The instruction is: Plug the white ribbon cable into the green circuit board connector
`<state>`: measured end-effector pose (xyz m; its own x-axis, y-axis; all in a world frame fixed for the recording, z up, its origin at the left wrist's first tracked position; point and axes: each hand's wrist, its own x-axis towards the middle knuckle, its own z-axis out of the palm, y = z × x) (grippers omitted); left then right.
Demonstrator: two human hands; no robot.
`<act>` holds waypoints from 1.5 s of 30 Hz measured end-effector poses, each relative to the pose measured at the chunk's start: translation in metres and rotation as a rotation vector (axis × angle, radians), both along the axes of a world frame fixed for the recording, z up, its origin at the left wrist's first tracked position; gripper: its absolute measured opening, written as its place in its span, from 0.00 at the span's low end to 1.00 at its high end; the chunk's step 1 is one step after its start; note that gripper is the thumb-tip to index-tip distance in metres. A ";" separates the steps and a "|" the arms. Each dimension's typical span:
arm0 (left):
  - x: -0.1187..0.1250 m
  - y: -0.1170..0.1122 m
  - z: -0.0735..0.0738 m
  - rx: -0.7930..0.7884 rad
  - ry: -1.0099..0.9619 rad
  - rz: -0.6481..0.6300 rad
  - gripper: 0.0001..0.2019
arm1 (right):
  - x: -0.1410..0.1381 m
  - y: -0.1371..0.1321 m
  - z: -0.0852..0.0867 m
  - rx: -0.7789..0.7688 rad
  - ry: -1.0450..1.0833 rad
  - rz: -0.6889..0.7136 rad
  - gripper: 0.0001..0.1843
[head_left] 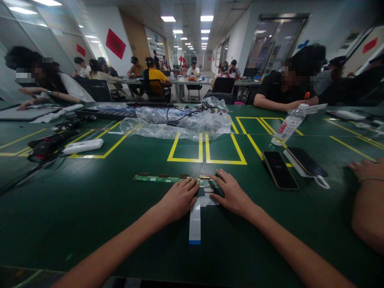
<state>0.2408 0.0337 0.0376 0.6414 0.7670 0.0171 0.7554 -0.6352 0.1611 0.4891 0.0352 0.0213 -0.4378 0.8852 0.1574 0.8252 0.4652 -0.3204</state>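
A long, narrow green circuit board [156, 179] lies on the green table, with several brownish tabs along its far edge. Across its middle rest the fingers of my left hand [180, 199], stretched out and close together. My right hand [234, 195] is spread at the board's right end, fingertips at the board and thumb beside a small pale connector. From between the hands a flat white ribbon cable [195, 222] runs toward me, ending in a blue strip. My fingers hide part of the board, and whether the cable is joined to it I cannot tell.
Clear plastic wrap [180, 124] with black cables [192, 114] lies ahead. Phones [279, 170] and a bottle [289, 124] stand to the right, near another person's arm [369, 200]. At left are a white device [84, 146] and a black one [48, 148]. People sit across the table.
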 end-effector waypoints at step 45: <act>0.005 0.020 -0.014 0.068 -0.321 -0.046 0.09 | -0.009 0.009 -0.004 0.125 0.066 0.047 0.17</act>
<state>0.2455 0.0533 0.0240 0.6289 0.7275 0.2744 0.6433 -0.6850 0.3420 0.4796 0.0444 0.0176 -0.4631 0.8359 0.2948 0.7807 0.5421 -0.3107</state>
